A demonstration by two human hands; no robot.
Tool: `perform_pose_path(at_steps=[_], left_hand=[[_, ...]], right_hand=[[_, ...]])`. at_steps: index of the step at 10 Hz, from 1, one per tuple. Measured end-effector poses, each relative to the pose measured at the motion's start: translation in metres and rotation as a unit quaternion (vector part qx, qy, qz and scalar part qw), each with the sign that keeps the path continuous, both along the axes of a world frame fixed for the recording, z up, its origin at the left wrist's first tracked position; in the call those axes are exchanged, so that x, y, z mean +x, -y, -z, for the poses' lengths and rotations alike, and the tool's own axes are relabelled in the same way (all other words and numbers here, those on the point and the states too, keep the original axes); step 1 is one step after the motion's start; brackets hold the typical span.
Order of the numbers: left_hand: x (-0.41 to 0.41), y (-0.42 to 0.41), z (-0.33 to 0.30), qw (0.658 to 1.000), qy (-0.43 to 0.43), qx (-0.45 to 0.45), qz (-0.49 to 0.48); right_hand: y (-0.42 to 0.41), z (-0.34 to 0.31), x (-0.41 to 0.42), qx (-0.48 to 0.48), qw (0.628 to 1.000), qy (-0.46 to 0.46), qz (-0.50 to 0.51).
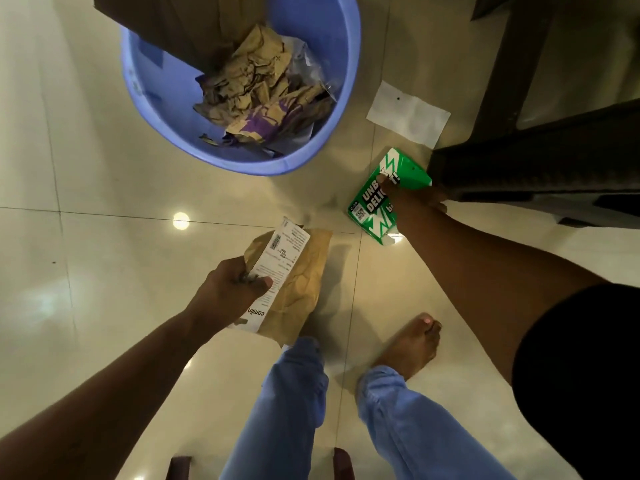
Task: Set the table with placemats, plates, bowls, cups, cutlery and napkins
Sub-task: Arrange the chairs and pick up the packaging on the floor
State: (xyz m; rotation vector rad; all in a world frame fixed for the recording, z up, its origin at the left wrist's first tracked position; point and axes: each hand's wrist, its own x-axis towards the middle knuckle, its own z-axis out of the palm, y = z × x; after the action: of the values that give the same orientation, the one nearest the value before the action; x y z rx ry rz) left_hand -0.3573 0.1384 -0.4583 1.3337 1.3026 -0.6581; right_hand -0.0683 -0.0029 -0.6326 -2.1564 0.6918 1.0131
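Note:
My left hand (231, 288) grips a brown paper bag (302, 282) together with a white printed label sheet (281, 261), held above the floor. Lower right of the tub, my right hand (412, 197) reaches down to a green printed carton (374, 206) on the tiles, thumb on top and fingers curled under its right edge. No plates, cups or cutlery are in view.
A blue plastic tub (332, 57) with crumpled brown paper (256, 84) stands on the glossy tiled floor (104, 220). A white paper sheet (408, 114) lies beside dark wooden furniture (533, 161) at the right. My legs and bare foot (412, 341) are below.

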Motion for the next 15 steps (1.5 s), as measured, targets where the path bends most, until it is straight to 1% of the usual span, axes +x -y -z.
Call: perform_pose_path(at_steps=[1, 2, 3, 4, 5, 6, 7, 8, 9, 10, 11, 12, 13, 14, 15], left_hand=[[0.002, 0.001, 0.006, 0.998, 0.005, -0.015, -0.053], [0.007, 0.005, 0.006, 0.996, 0.002, -0.019, -0.089], [0.009, 0.005, 0.003, 0.993, -0.004, -0.014, -0.114], [0.01, 0.002, -0.002, 0.988, -0.015, -0.012, -0.152], [0.012, 0.001, -0.007, 0.983, -0.025, -0.006, -0.18], [0.018, 0.004, -0.015, 0.982, -0.022, 0.018, -0.185], [0.029, 0.01, -0.023, 0.982, -0.026, 0.025, -0.185], [0.044, 0.018, -0.03, 0.969, 0.004, -0.003, -0.247], [0.056, 0.026, -0.036, 0.955, 0.025, -0.004, -0.295], [0.06, 0.033, -0.036, 0.949, 0.043, 0.0, -0.311], [0.06, 0.036, -0.033, 0.966, 0.043, 0.002, -0.255], [0.055, 0.035, -0.026, 0.97, 0.036, -0.006, -0.239], [0.051, 0.031, -0.021, 0.971, 0.041, -0.009, -0.236], [0.044, 0.023, -0.012, 0.974, 0.037, -0.013, -0.224], [0.039, 0.015, -0.001, 0.976, 0.046, -0.01, -0.215]], right_hand=[[0.007, -0.016, 0.004, 0.048, 0.998, -0.021, 0.018], [0.015, -0.027, 0.008, 0.094, 0.994, -0.009, 0.06], [0.017, -0.046, 0.008, 0.083, 0.996, -0.022, 0.003], [0.025, -0.07, -0.002, 0.08, 0.994, -0.016, -0.069], [0.029, -0.109, -0.011, 0.153, 0.984, -0.044, -0.08], [0.03, -0.143, -0.02, 0.23, 0.96, -0.112, -0.115], [0.026, -0.169, -0.034, 0.247, 0.943, -0.162, -0.152], [0.015, -0.18, -0.049, 0.222, 0.939, -0.168, -0.201], [0.003, -0.18, -0.063, 0.174, 0.934, -0.122, -0.287], [-0.005, -0.181, -0.074, 0.141, 0.923, -0.107, -0.342], [-0.012, -0.18, -0.081, 0.139, 0.908, -0.116, -0.378], [-0.018, -0.174, -0.074, 0.126, 0.883, -0.072, -0.447], [-0.018, -0.153, -0.05, 0.062, 0.872, 0.071, -0.481], [-0.023, -0.119, -0.013, -0.012, 0.817, 0.174, -0.55], [-0.037, -0.089, 0.024, -0.101, 0.758, 0.209, -0.61]])
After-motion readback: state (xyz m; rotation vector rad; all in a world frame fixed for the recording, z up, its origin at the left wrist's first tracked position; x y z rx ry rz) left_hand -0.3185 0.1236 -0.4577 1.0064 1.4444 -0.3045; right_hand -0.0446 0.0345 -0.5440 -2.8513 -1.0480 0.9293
